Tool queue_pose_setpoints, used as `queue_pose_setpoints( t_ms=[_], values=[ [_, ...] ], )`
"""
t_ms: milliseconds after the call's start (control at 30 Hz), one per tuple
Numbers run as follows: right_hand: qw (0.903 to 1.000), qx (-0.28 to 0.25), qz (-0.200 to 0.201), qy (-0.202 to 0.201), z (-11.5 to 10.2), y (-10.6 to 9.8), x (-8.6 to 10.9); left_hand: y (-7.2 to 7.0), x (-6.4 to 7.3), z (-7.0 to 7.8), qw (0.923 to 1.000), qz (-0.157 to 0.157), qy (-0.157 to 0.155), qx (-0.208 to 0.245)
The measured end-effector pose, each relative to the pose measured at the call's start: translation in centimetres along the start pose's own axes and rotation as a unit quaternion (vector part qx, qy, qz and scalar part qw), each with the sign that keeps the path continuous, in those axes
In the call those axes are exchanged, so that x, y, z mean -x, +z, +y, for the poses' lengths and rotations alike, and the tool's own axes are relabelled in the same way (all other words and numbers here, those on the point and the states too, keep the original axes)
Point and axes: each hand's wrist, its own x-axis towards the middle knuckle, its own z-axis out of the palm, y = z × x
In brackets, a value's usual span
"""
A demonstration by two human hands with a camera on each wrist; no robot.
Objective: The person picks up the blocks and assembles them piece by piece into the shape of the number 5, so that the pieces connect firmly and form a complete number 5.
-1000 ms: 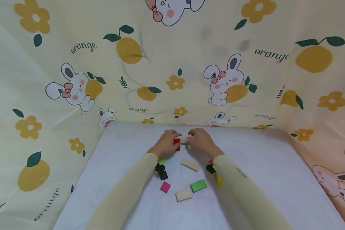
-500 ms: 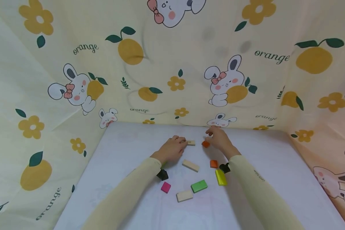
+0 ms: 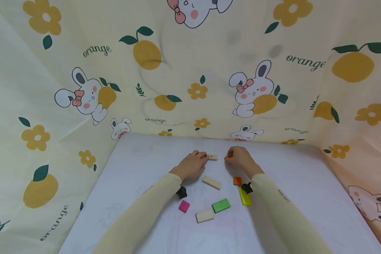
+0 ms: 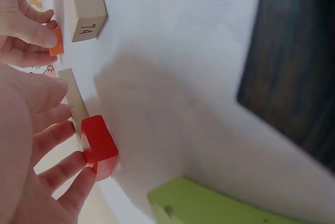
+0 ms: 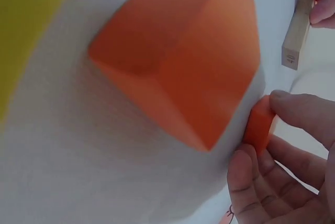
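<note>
Near the back of the table, my right hand [image 3: 241,158] pinches a small orange block [image 5: 258,124] between thumb and fingers, low over the surface. To its left, my left hand [image 3: 193,164] has its fingers loosely extended against a red block [image 4: 99,143] and a thin wooden block [image 3: 212,157] lying end to end with it. In the head view the left hand hides the red block. A gap separates the wooden block's free end from the orange block.
Nearer me lie another wooden block [image 3: 211,182], a green block [image 3: 221,205], a pale wooden block [image 3: 204,216] and a magenta block [image 3: 184,206]. A second orange block [image 3: 237,181] and a yellow block [image 3: 245,196] sit by the right sleeve. A light green block [image 4: 209,203] shows near the left hand.
My right hand has left the wooden block, moved right and taken hold of the orange block. The left hand has shifted slightly right, covering the red block in the head view.
</note>
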Motion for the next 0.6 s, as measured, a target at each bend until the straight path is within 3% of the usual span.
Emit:
queue_pose_setpoints(
  t_ms=[600],
  values=[
    [0.9996, -0.022, -0.008, -0.016, -1.0, -0.2, -0.1, -0.9, -0.1, 0.1, 0.9996, -0.01, -0.013, 0.024]
  ],
)
